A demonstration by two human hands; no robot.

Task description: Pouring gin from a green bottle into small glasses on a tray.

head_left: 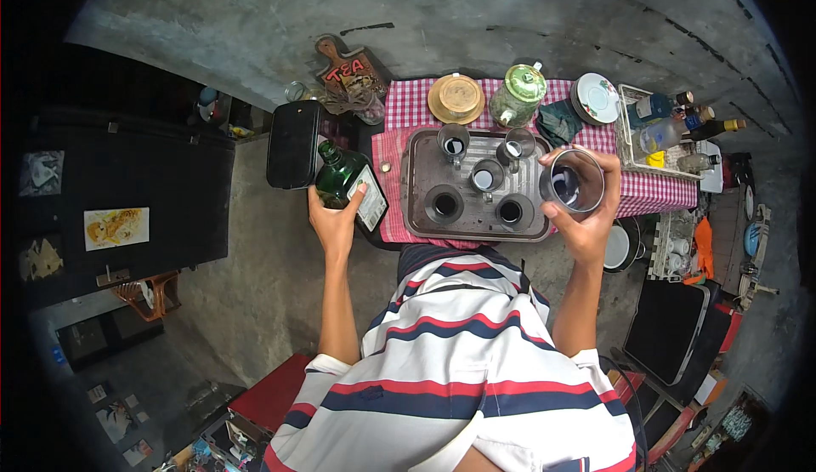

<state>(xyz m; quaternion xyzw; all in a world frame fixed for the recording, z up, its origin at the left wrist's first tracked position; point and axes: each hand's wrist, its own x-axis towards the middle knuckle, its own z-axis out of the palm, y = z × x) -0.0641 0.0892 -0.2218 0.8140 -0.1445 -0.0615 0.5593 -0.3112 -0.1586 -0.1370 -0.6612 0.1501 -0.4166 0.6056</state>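
Observation:
My left hand (334,224) is wrapped round a green glass bottle (336,168) with a pale label, tilted beside the left edge of the table. In my right hand (586,232) is a clear drinking glass (575,179), raised at the tray's right end; something dark shows inside or through it. A brown rectangular tray (416,181) lies in front of me, carrying several clear glass mugs. Among them are a front left mug (444,205), a front right mug (512,212) and a middle mug (486,176), each with dark contents. The bottle's mouth seems uncapped.
A red checked cloth (408,115) covers the table. Behind the tray stand a lidded brown bowl (456,98), a green-lidded glass jar (518,96) and stacked plates (597,98). At right is a white rack (633,145) of bottles; a black box (294,145) sits at left.

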